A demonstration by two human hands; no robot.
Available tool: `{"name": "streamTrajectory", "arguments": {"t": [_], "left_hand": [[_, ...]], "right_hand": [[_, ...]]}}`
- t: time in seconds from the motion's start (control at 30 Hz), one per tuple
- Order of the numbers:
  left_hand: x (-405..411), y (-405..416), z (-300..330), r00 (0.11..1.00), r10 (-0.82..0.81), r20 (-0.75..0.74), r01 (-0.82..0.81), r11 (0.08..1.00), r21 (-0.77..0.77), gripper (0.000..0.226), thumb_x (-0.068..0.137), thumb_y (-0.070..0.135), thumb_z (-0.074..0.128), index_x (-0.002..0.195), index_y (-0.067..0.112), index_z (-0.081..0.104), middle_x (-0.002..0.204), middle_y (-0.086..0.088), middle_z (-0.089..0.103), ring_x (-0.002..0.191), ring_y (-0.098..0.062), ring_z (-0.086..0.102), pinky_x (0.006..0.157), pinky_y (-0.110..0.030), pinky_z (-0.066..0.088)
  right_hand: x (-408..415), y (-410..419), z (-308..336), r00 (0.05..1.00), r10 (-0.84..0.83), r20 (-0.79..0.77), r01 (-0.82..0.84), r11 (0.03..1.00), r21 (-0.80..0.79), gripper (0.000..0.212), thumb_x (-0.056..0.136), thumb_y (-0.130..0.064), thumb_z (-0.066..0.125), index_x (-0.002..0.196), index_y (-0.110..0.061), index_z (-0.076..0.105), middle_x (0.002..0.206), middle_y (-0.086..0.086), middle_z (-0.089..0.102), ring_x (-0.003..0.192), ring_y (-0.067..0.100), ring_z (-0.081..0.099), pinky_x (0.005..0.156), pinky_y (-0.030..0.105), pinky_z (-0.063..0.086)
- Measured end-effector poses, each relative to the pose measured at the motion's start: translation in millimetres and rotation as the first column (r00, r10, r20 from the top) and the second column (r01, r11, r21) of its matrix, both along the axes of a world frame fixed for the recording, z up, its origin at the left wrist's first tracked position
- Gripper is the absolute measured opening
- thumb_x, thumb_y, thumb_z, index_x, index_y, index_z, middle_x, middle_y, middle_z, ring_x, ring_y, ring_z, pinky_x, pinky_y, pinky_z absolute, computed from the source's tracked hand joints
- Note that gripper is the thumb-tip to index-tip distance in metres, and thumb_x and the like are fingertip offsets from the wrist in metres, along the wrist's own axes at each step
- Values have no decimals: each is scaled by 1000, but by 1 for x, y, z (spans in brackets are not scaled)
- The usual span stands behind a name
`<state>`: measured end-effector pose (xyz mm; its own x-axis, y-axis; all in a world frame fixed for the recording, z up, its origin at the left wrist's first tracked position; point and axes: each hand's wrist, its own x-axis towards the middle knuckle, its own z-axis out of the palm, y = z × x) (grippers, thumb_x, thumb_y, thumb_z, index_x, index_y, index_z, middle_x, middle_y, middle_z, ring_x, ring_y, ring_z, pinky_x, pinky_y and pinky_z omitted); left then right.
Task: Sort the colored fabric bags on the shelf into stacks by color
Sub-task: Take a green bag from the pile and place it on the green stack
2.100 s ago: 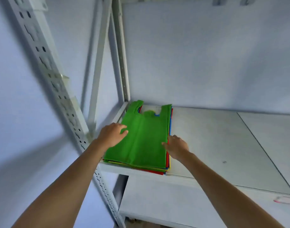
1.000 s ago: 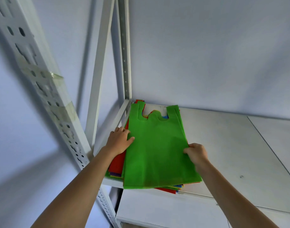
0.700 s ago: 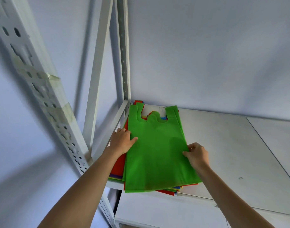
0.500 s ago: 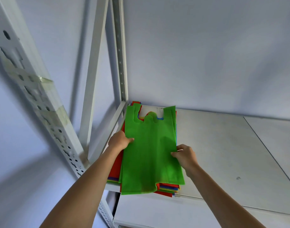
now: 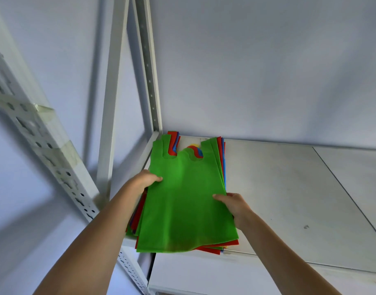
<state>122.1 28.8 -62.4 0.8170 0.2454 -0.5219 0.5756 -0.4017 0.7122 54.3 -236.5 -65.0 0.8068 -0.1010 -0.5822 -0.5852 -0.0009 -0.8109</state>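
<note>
A white metal shelf (image 5: 289,199) carries a mixed pile of fabric bags (image 5: 220,158) at its left end, against the corner upright (image 5: 148,67), with red, blue and yellow edges showing. The green bag (image 5: 182,201) lies on top, its bottom edge overhanging the shelf front. The left hand (image 5: 145,180) pinches the green bag's left edge, thumb on top, and the right hand (image 5: 235,204) grips its right edge likewise.

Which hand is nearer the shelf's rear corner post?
Left. The left hand grips the green bag on the side below the post; the right hand holds its far edge.
</note>
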Motion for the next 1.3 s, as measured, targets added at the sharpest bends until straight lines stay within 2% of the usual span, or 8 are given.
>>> {"name": "streamTrajectory", "arguments": {"t": [0.2, 0.33, 0.5, 0.7, 0.93, 1.07, 1.2, 1.3], "left_hand": [[-3, 4, -9, 999, 3, 50, 0, 999, -48, 47, 94, 26, 58, 131, -3, 50, 136, -20, 55, 122, -32, 56, 108, -43, 41], [-3, 0, -18, 990, 36, 134, -34, 999, -13, 46, 94, 30, 58, 124, -4, 56, 128, -22, 60, 115, -34, 60, 100, -37, 46], [-5, -8, -13, 990, 18, 141, -18, 1000, 2, 54, 100, 35, 45, 136, -4, 44, 141, -20, 48, 129, -34, 48, 104, -37, 38], [-11, -10, -17, 974, -79, 210, 68, 996, 59, 37, 102, 22, 38, 137, 10, 42, 131, -11, 56, 109, -25, 56, 96, -37, 45], [-13, -12, -21, 967, -58, 249, 57, 998, 10, 39, 100, 11, 35, 138, 11, 42, 101, -3, 57, 95, -22, 55, 90, -34, 45], [-16, -11, -20, 954, -73, 292, 26, 987, 161, 37, 98, 15, 43, 135, 8, 43, 109, -7, 60, 81, -18, 56, 80, -35, 48], [-11, -9, -14, 917, -136, 375, -8, 933, 359, 48, 100, 10, 43, 146, 13, 34, 142, -14, 49, 86, -28, 62, 55, -28, 44], [-5, -9, -12, 908, -203, 367, -11, 863, 506, 53, 98, 10, 47, 148, 12, 30, 140, -18, 49, 111, -36, 60, 83, -42, 52]], "right_hand": [[-4, -14, 2, 973, 226, -37, -228, 972, -53, 13, 85, 7, 58, 90, -5, 61, 88, 15, 67, 80, 28, 64, 83, 40, 52], [-4, -16, 2, 959, 281, -27, -282, 958, -58, 25, 82, 15, 55, 98, -3, 61, 103, 20, 68, 99, 35, 64, 91, 44, 51], [-5, -12, -1, 961, 275, -4, -274, 958, -86, 22, 94, -7, 50, 114, -3, 58, 116, 20, 65, 107, 32, 63, 91, 39, 51], [-5, -7, -12, 966, 238, 103, -171, 882, -440, 31, 96, -24, 49, 107, 0, 64, 103, 19, 69, 96, 32, 66, 87, 41, 53], [-6, -10, -15, 955, 263, 137, -142, 811, -568, 33, 97, -33, 46, 94, -4, 62, 86, 13, 63, 81, 27, 60, 74, 36, 49], [-9, -10, -14, 946, 272, 175, -102, 764, -637, 36, 91, -26, 58, 121, -7, 56, 107, 11, 65, 92, 26, 61, 72, 28, 45], [-10, -3, -12, 902, 393, 179, -93, 582, -808, 45, 88, -19, 61, 132, -13, 52, 122, 10, 53, 109, 26, 56, 87, 30, 46], [-11, 7, -13, 870, 468, 155, -95, 468, -879, 36, 89, -19, 61, 123, -8, 57, 122, 9, 50, 111, 24, 51, 93, 33, 47]]}}
